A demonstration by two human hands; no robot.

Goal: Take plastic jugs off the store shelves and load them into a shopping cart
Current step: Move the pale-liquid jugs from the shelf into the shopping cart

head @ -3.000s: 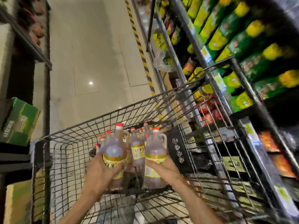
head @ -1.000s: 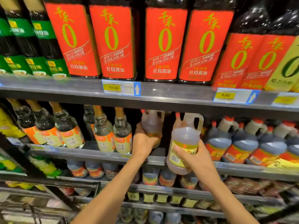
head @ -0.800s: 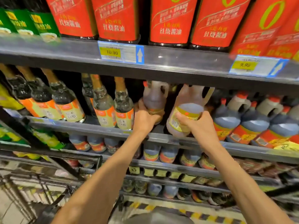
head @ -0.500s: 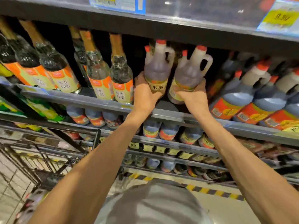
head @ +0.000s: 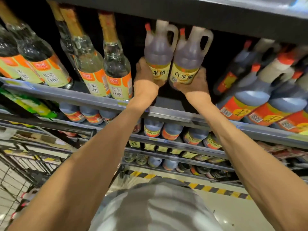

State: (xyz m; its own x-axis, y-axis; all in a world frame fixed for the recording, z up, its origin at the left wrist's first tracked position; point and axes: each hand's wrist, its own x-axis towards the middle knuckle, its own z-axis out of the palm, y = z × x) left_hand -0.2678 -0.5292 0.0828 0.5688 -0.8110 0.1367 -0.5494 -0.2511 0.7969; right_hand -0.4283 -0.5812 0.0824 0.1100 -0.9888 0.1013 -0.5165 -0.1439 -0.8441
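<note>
Two pale plastic jugs with yellow labels, red caps and loop handles are held side by side just above the shelf edge [head: 166,114]. My left hand [head: 145,77] grips the base of the left jug [head: 157,52]. The right jug [head: 188,55] sits in the grip of my right hand [head: 193,84], which wraps it from below. Both jugs are upright and touch each other. The wire shopping cart [head: 25,164] stands at the lower left, with red caps of loaded jugs [head: 25,195] showing inside.
Glass bottles [head: 116,64] stand left of the jugs on the same shelf. Dark jugs with orange labels [head: 250,100] fill the right side. The shelf above [head: 216,15] hangs close over the jug tops. Lower shelves hold more bottles. A yellow-black floor stripe [head: 208,187] runs below.
Both hands have drawn the two jugs closer together and toward me, off the shelf. The view has tilted down, so the cart shows at lower left.
</note>
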